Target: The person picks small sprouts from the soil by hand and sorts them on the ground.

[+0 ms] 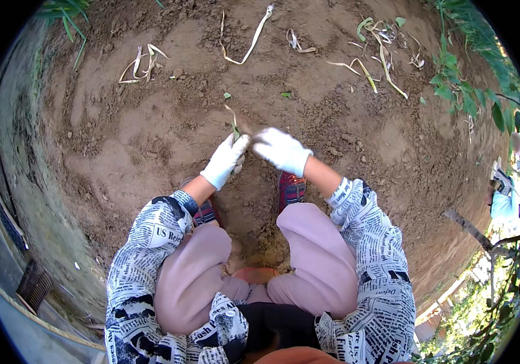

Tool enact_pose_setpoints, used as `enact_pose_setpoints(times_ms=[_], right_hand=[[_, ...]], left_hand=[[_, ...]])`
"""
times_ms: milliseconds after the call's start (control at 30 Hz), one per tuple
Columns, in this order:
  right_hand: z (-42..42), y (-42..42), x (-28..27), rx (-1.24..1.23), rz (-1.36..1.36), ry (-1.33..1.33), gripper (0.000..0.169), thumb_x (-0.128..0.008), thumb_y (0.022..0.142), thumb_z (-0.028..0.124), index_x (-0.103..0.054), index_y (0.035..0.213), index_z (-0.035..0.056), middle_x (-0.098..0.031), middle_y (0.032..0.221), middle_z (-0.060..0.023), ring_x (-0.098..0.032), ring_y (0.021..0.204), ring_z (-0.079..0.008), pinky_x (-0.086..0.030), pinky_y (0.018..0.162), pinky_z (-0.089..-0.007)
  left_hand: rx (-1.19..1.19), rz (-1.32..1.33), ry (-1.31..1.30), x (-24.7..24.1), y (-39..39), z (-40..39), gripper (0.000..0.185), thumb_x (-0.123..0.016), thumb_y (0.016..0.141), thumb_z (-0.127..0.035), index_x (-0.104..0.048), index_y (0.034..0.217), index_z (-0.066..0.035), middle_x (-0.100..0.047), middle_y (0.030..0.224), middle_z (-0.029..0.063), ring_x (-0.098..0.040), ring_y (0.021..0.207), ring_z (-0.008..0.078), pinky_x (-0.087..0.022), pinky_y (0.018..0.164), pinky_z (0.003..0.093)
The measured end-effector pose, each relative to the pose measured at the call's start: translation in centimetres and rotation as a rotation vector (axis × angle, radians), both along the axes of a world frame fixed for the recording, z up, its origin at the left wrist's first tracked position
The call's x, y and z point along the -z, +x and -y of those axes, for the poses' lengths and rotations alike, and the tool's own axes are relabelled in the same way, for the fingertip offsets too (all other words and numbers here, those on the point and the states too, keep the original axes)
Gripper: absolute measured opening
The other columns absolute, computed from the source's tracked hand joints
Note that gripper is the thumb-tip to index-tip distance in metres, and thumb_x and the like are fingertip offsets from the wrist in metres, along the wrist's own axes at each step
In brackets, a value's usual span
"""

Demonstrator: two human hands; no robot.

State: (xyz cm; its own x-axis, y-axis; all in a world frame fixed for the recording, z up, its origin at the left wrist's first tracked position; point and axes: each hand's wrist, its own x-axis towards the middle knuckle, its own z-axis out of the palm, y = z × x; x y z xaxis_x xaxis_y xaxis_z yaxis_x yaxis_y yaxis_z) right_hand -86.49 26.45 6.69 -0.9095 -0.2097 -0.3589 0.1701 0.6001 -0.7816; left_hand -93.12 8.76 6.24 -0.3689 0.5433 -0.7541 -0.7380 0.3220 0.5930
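My left hand [226,159], in a white glove, grips a thin plant piece. Its green leaf [235,131] stands up above the fingers and ends in a dry, pale, bent tip. Close by on the right is my right hand [280,149], also gloved in white and blurred by motion. A brownish smear [247,129] shows between the two hands, too blurred to name. Whether the right fingers hold anything is hidden. Both hands are above bare brown soil [260,191], just beyond my shoes.
Dry, pale leaf stalks [246,54] lie scattered on the soil ahead, with another bent bunch [143,68] at left and more withered leaves [383,45] at right. Green leafy plants [458,84] edge the right side. Another person [505,200] is at far right, near a branch [469,227].
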Motion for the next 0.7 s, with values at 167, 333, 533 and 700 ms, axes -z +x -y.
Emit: enact_pose_setpoints(times_ms=[167, 333, 533, 700], right_hand=[[0.6, -0.3, -0.5, -0.164, -0.05, -0.213, 0.041, -0.049, 0.086, 0.037, -0.057, 0.11, 0.0044, -0.057, 0.107, -0.0174, -0.052, 0.108, -0.0293, -0.041, 0.092, -0.0388], [-6.4, -3.0, 2.7, 0.167, -0.081, 0.6, 0.032, -0.051, 0.082, 0.034, -0.063, 0.105, 0.0143, -0.055, 0.115, -0.0131, -0.052, 0.103, -0.0301, -0.045, 0.086, -0.0414], [-5.5, -3.7, 3.6, 0.293, 0.091, 0.668, 0.039, -0.049, 0.082, 0.04, -0.06, 0.104, 0.0091, -0.055, 0.107, -0.0115, -0.052, 0.101, -0.0318, -0.047, 0.082, -0.044], [0.4, -1.6, 0.9, 0.212, -0.019, 0.315, 0.04, -0.049, 0.082, 0.04, -0.06, 0.105, 0.0094, -0.053, 0.111, -0.013, -0.05, 0.103, -0.0311, -0.044, 0.088, -0.0412]], left_hand=[[-0.169, 0.018, -0.108, 0.7, 0.0, 0.7, 0.032, -0.056, 0.088, -0.037, -0.057, 0.096, -0.006, -0.049, 0.069, -0.0024, -0.041, 0.054, 0.0051, -0.033, 0.045, 0.0217], [-0.205, 0.03, -0.096, 2.2, -0.3, 1.2, 0.03, -0.049, 0.092, -0.037, -0.058, 0.086, -0.008, -0.045, 0.061, -0.002, -0.039, 0.049, 0.0085, -0.035, 0.044, 0.0237], [-0.28, 0.036, 0.04, 3.9, 0.2, 1.9, 0.029, -0.049, 0.092, -0.032, -0.057, 0.102, -0.006, -0.06, 0.091, 0.0064, -0.059, 0.081, 0.0168, -0.05, 0.068, 0.0307], [-0.318, 0.123, 0.161, 3.3, 0.2, 1.3, 0.036, -0.047, 0.094, -0.029, -0.048, 0.122, -0.006, -0.052, 0.118, 0.0072, -0.055, 0.101, 0.0175, -0.048, 0.083, 0.0345]])
